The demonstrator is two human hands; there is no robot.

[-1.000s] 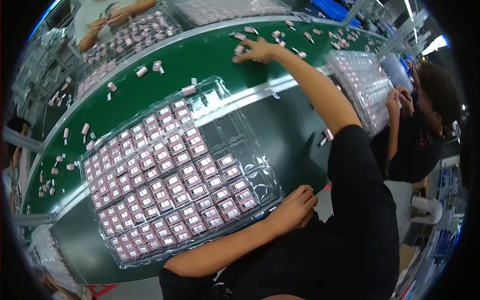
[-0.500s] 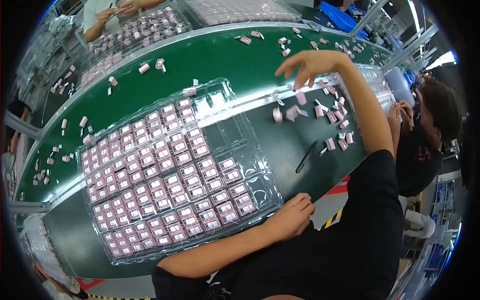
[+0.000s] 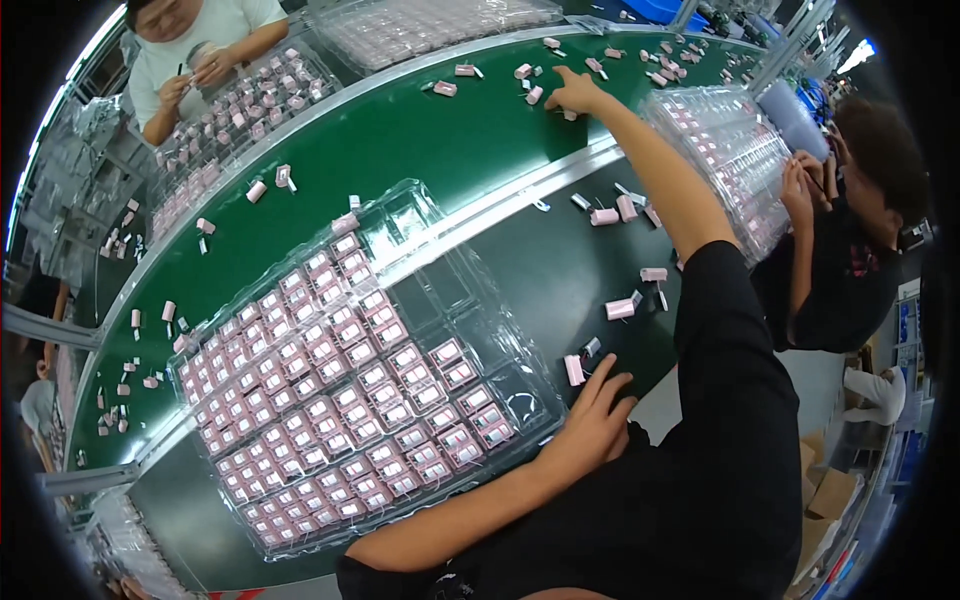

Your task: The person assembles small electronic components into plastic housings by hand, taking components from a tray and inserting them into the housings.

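My right hand (image 3: 575, 92) reaches out over the green conveyor belt (image 3: 480, 135), fingers apart. Beside it lies a small pink block with a short lead (image 3: 534, 96); another pink piece (image 3: 569, 114) shows just under the hand, and I cannot tell if it is touched. My left hand (image 3: 597, 418) has its fingers spread at the near right corner of a clear plastic tray (image 3: 535, 340). Just beyond its fingertips lies a pink block (image 3: 574, 370) with a dark and white end. Rows of pink blocks with white labels (image 3: 330, 345) fill most of the tray, with bare plastic at its right end.
More pink blocks (image 3: 621, 309) lie loose on the dark table to the right. A metal rail (image 3: 510, 205) runs between table and belt. Another filled tray (image 3: 725, 150) stands at right beside a co-worker (image 3: 830, 240). A second person (image 3: 205, 60) works across the belt.
My right hand has gone from above the table out over the belt; pieces blurred beneath it before now lie still. My left hand's curled fingers have spread. The dark pen is out of sight.
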